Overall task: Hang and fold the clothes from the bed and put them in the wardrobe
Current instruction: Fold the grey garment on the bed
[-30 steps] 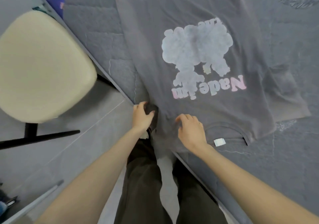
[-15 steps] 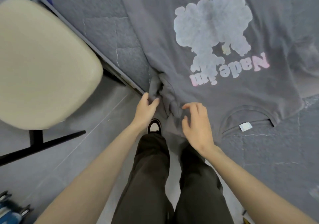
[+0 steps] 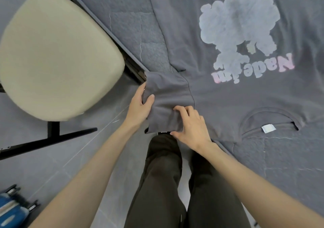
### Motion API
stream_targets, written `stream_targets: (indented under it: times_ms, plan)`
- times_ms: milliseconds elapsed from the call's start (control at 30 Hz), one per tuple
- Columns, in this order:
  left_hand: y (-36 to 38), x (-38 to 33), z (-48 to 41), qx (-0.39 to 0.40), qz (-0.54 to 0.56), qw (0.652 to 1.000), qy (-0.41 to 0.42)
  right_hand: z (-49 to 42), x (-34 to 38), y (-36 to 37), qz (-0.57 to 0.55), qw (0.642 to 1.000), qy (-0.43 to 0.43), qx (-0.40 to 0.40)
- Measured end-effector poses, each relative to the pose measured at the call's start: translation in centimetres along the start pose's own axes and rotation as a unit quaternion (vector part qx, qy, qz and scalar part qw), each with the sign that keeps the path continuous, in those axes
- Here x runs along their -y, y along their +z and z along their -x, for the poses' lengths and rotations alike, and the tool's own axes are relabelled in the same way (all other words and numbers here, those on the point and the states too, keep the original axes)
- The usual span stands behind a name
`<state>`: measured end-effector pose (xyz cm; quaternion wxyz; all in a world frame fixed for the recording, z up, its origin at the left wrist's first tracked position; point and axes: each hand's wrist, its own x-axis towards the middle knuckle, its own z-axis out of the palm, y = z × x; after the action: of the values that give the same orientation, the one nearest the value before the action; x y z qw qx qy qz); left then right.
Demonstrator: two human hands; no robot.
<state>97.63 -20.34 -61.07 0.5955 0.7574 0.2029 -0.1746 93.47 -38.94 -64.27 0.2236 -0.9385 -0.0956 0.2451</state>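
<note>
now both hands [image 3: 140,105] [image 3: 191,126] grip soft grey t-shirt [image 3: 210,96] sleeve [image 3: 168,94].

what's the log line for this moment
left hand pinches sleeve | right hand holds sleeve | t-shirt print-up on bed

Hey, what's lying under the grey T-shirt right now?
Quilted bed cover shows around the T-shirt. The left hand and right hand grip its sleeve past the bed's edge. Anything directly beneath is covered.

A cream chair [image 3: 57,55] stands on grey floor [image 3: 98,154], blue object [image 3: 10,208] nearby.
</note>
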Motion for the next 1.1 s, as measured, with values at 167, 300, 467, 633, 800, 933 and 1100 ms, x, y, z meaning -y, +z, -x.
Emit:
stream_targets:
  times_ms: [167, 300, 467, 633, 800, 933, 1100]
  plan:
    - [1.7, -4.1, -0.8, 0.046, 0.100, 0.992, -0.057, 1.4, -1.1, -0.6, -0.083, 0.994, 0.021, -0.072]
    - [6.1, -7.6, -2.4, 0.103, 0.133, 0.985, -0.038, 3.2, -2.6, -1.8, -0.306, 0.924, 0.130, -0.187]
    - [13.4, -9.8, -3.9, 0.208, 0.063, 0.976, -0.018, 4.6, -6.7, -3.0, -0.374, 0.840, 0.282, -0.275]
    - [14.6, -5.6, -3.6, -0.004, -0.138, 0.989, 0.062, 5.5, -10.5, -3.2, -0.471, 0.801, 0.353, -0.106]
    - [10.9, -2.5, -6.1, -0.030, -0.291, 0.954, 0.066, 4.8, -9.3, -2.2, -0.496, 0.808, 0.316, 0.025]
    - [10.2, -2.3, -8.7, 0.058, -0.303, 0.947, 0.088, 3.1, -7.9, -1.5, -0.523, 0.780, 0.341, -0.024]
    - [9.5, -1.9, -10.6, 0.036, -0.281, 0.956, 0.072, 3.2, -7.9, -1.0, -0.505, 0.796, 0.333, -0.019]
